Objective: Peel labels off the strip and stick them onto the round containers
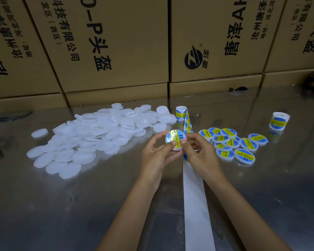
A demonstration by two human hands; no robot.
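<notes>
I hold a round white container [176, 137] above the table; it bears a blue and yellow label. My left hand [157, 156] grips its left edge with curled fingers. My right hand [199, 153] has its thumb pressed on the label at the container's lower right. The label strip [188, 124] runs from a roll [181, 113] toward me, and its bare white backing [195, 196] passes between my forearms. A heap of unlabelled white containers [98, 134] lies to the left. Several labelled containers [232, 144] lie to the right.
A second label roll [279, 121] stands at the far right on the shiny metal table [62, 205]. Stacked cardboard boxes [116, 51] form a wall along the table's back edge.
</notes>
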